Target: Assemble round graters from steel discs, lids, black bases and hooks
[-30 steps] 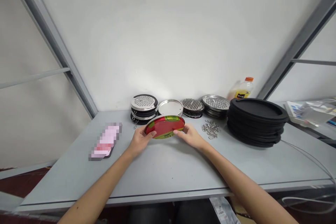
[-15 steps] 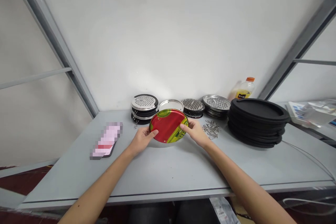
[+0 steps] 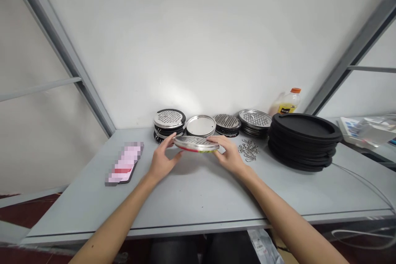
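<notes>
Holding perforated metal disc (image 3: pixel 196 144) near level above counter (image 3: pixel 185 202), pinched at opposite edges between part-curled fingers (image 3: pixel 168 140) of left hand (image 3: pixel 161 161) and right hand (image 3: pixel 230 157). Best handled by rim, probably safer than perforated face. Note plain discs (image 3: pixel 201 124) crowding behind; avoid loose metal clips (image 3: pixel 248 150) and black stack (image 3: pixel 305 144) rightward, phone (image 3: pixel 126 163) leftward.

A round silvery disc (image 3: pixel 196 144), apparently perforated, is held nearly level, face up.
</notes>
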The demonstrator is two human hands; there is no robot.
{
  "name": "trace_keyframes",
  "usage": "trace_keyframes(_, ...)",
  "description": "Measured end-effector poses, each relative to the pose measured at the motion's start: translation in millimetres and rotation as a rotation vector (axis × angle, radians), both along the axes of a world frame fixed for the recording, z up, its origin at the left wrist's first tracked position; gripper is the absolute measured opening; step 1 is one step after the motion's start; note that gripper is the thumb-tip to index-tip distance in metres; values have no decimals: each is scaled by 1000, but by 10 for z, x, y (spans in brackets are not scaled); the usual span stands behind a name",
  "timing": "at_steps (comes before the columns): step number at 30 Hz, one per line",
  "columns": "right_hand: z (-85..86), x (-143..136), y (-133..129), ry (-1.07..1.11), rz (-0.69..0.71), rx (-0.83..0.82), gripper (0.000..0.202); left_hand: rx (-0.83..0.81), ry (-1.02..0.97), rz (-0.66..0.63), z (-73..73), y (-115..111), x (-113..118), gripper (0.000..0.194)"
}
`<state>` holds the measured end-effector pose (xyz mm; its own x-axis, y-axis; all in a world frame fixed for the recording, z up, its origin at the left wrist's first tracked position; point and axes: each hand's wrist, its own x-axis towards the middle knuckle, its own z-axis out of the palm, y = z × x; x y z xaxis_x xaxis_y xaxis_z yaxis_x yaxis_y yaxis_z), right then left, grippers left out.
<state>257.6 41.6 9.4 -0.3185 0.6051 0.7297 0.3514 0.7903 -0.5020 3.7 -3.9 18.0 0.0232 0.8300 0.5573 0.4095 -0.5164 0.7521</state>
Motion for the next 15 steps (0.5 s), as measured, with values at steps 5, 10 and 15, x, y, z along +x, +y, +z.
trace_keyframes(5,-52,14,37,-164,-19,150,29,221,318,5,-19,-44,-26,56)
trace_keyframes(10,-79,-22,33,-195,21,87,30,144,369,-157,-80,-21,-43,39)
trace_keyframes(15,-124,-6,62,-166,5,-52,48,70,284,-209,-132,-14,-49,40)
